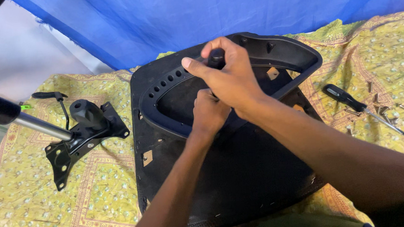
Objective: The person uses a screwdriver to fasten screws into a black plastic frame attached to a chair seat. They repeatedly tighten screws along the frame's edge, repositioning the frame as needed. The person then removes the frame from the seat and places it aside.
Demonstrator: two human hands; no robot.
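Seen from the head camera, a person's right hand (pixel 228 77) closes over the black handle of a tool (pixel 216 58), fingers wrapped round it and thumb stretched out to the left, the handle standing upright above a black armrest loop (pixel 296 60). Directly below and touching it, the left hand (pixel 209 113) is curled shut low on the same tool; what its fingertips pinch cannot be told, as the right hand covers them. Both hands work over the upper middle of an upturned black seat base (pixel 242 180), which lies flat on a yellow patterned cloth (pixel 41 205) and carries the armrest loop across its far end. A row of small holes (pixel 166 81) runs along the loop just left of the right thumb. Two pale square patches (pixel 147 158) show on the seat's left edge, below and left of the left wrist. Well to the left of both hands lies a black chair mechanism plate (pixel 85 129) with a lever (pixel 53 96) and a silver gas cylinder (pixel 37 126) running off toward the frame edge. To the right of the right forearm, a black-handled screwdriver (pixel 358 106) rests on the cloth among scattered screws (pixel 381 111). A blue sheet (pixel 183 17) hangs beyond the hands
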